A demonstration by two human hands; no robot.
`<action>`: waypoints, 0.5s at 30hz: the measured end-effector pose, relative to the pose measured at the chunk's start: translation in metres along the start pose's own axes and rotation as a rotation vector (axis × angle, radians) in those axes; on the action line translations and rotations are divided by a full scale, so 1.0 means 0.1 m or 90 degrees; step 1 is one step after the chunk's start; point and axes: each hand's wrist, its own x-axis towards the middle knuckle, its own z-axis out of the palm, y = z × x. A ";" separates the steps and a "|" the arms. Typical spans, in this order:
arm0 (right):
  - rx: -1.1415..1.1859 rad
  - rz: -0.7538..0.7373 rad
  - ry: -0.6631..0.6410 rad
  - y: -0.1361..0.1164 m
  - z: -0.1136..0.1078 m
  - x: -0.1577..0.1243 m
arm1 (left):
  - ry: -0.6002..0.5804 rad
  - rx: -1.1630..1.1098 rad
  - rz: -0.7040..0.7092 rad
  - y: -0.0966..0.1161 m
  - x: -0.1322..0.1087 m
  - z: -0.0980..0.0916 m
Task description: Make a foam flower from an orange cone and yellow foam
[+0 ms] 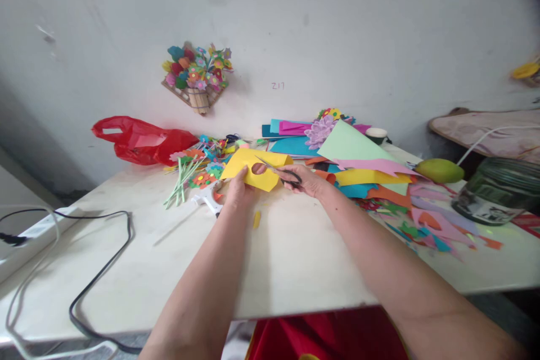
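My left hand point(239, 185) pinches the lower left part of a yellow sheet point(247, 158), which looks like craft foam or paper. A round hole shows in the sheet beside my thumb, with fingertips visible through it. In my right hand point(310, 180) is a pair of scissors point(291, 176) with dark handles, my fingers in the loops. The blades point left and lie over the sheet near the hole. A small yellow scrap point(256, 219) lies on the table just below. Left of my left hand rests a white glue gun point(206, 199).
A red plastic bag point(143, 140), pale green stems point(183, 180) and foam flowers point(205, 180) occupy the left. Coloured sheets point(358, 149) and scraps point(430, 228) spread right, near a green fruit point(439, 170) and a glass jar point(498, 191). Cables point(122, 259) cross the left side.
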 end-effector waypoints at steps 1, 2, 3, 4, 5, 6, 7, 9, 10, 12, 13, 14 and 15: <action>-0.002 -0.001 -0.001 0.00 0.00 0.00 | 0.002 0.003 -0.003 0.00 -0.01 0.01; -0.004 -0.003 -0.003 -0.01 0.01 -0.01 | 0.004 0.006 -0.004 0.00 -0.02 0.02; -0.006 -0.004 -0.005 -0.01 0.01 -0.01 | 0.008 0.009 -0.004 0.00 -0.02 0.02; -0.004 -0.004 -0.006 -0.02 0.01 -0.01 | 0.010 0.011 -0.005 0.00 -0.02 0.02; 0.001 -0.002 -0.006 -0.02 0.01 -0.01 | 0.011 0.012 -0.005 0.00 -0.02 0.03; 0.008 0.003 -0.007 -0.02 0.01 0.00 | 0.014 0.012 -0.002 0.00 -0.02 0.03; 0.016 0.008 -0.007 -0.03 0.01 0.00 | 0.015 0.009 0.005 0.00 -0.01 0.02; 0.030 0.022 -0.007 -0.02 0.00 0.02 | 0.016 0.002 0.019 0.00 0.00 0.01; 0.035 0.028 -0.007 -0.02 0.00 0.02 | 0.018 -0.003 0.027 -0.01 0.01 0.01; 0.045 0.032 -0.009 -0.02 0.00 0.02 | 0.020 -0.011 0.036 -0.01 0.01 0.01; 0.050 0.030 -0.012 -0.03 0.00 0.02 | 0.018 -0.013 0.036 -0.01 0.01 0.01; 0.054 0.025 -0.017 -0.03 0.00 0.01 | 0.016 -0.016 0.034 -0.01 0.00 0.01; 0.056 0.019 -0.022 -0.03 0.01 0.00 | 0.014 -0.019 0.030 -0.01 -0.01 0.02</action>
